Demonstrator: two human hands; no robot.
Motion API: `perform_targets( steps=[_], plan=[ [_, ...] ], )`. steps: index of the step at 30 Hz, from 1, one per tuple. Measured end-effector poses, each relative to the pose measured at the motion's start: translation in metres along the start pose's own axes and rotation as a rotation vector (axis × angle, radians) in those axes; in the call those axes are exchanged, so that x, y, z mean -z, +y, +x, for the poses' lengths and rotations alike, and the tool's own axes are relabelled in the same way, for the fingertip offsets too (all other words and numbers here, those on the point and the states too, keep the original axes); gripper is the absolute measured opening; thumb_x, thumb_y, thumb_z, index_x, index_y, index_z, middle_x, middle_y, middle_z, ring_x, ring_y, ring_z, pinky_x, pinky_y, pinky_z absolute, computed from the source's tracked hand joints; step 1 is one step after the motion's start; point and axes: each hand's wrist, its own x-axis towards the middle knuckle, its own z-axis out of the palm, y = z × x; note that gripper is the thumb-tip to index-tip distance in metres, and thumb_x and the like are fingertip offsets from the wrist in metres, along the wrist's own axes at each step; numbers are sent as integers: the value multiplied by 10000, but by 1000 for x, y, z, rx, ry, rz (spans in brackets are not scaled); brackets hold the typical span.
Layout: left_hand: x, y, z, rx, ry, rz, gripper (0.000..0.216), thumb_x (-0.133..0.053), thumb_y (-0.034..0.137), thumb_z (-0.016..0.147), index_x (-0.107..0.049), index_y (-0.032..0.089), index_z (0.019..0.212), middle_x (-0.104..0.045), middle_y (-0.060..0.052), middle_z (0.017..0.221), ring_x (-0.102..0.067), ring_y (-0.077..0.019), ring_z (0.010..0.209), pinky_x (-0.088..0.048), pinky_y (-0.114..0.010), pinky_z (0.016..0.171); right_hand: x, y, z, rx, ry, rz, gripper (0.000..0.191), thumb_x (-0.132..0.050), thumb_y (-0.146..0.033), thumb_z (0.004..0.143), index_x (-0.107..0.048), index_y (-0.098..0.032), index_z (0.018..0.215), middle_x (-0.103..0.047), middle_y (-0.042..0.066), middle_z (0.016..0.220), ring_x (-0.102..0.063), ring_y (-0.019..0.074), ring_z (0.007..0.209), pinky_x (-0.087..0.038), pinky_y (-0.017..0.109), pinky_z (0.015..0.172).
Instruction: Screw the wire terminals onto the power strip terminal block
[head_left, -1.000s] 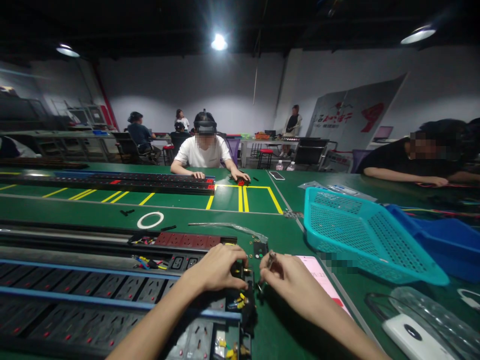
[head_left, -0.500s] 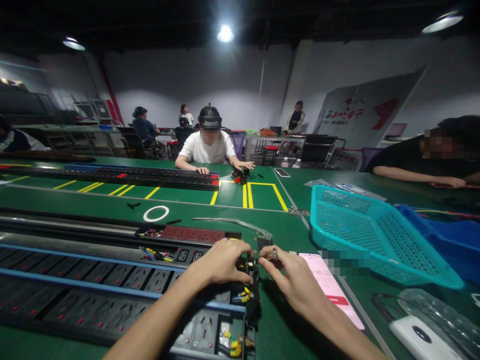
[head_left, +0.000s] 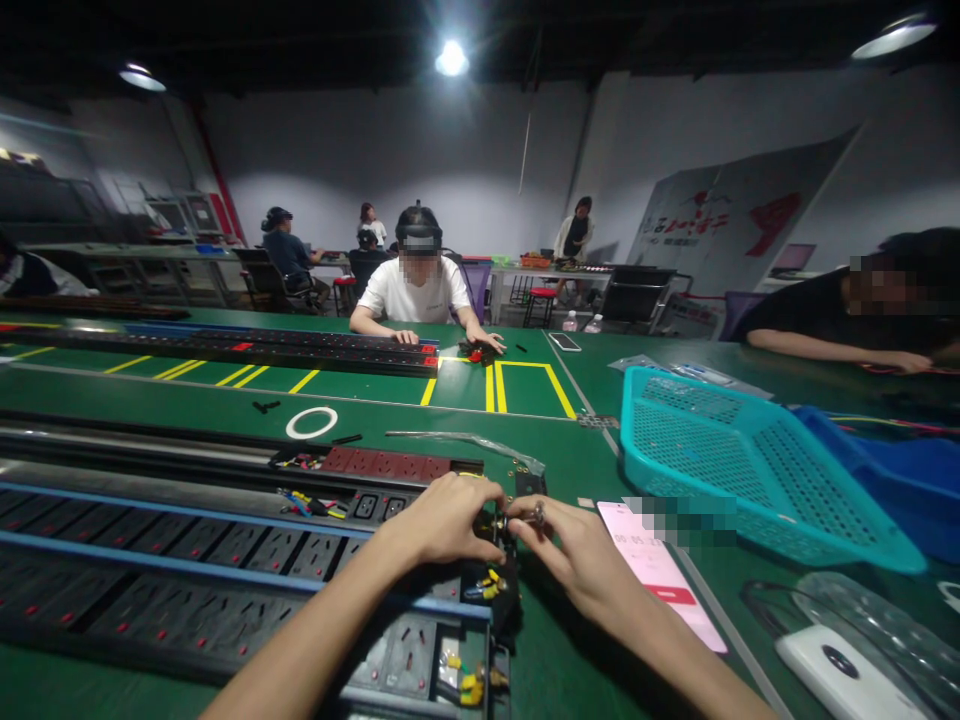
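Several long black power strips (head_left: 279, 552) with rows of sockets lie side by side across the left and middle of the table. My left hand (head_left: 450, 515) is closed around the end of one strip, its thumb and fingers on either side of a small metal and black end fitting (head_left: 493, 523). From the right, my right hand (head_left: 559, 535) meets that fitting with thumb and fingertips pinched together; whatever they hold is too small to make out. Below my hands, yellow-capped wires (head_left: 491, 582) stick out at an open strip end.
A pink-screened phone (head_left: 660, 570) lies right of my hand, with a turquoise basket (head_left: 750, 470) and blue tray (head_left: 877, 470) beyond. A white device (head_left: 840, 675) is at lower right. A white tape ring (head_left: 311, 423) lies behind the strips. Co-workers sit opposite and at right.
My right hand has moved slightly left, bringing its fingertips against the end fitting. My left hand stays in place. The co-worker opposite has lowered a hand onto small black and red parts.
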Motion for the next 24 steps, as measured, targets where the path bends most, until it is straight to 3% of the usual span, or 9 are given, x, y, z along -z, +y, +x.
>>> perform_targets(
  steps=[3,8,12,18,24],
  plan=[
    [0,0,1,-11,2,-10,473,-874,381,694,-651,195,1067,-713,-59,1048,-668,-294,977,-447,-305,754,-5,10,5,-88,89,116,239,-526,-371,964,-675,-196,898,-738,60,888,-682,232,825,-513,330,778],
    [0,1,1,-19,3,-16,456,-885,353,681,-655,211,1049,-715,-36,1020,-669,-279,955,-442,-299,741,-14,22,8,-163,170,170,366,-429,-473,1003,-596,-172,880,-661,37,737,-644,188,615,-500,269,552],
    [1,2,1,-22,2,-15,413,-872,358,691,-658,201,1007,-708,-38,984,-666,-272,920,-435,-291,718,-12,20,5,-145,210,130,368,-409,-486,1011,-579,-191,869,-638,24,723,-629,198,663,-500,294,629],
    [1,0,1,-61,-2,-17,352,-866,343,714,-647,199,948,-698,-30,970,-653,-257,927,-432,-277,728,-6,15,3,-50,150,53,277,-451,-402,1006,-611,-211,886,-673,35,840,-625,212,781,-495,324,777],
    [-1,-1,0,-50,14,7,381,-872,360,707,-627,192,946,-689,-33,933,-656,-261,876,-419,-279,689,-7,15,0,69,33,-48,221,-409,-310,1036,-589,-209,957,-661,48,915,-648,203,830,-478,294,750]
  ],
)
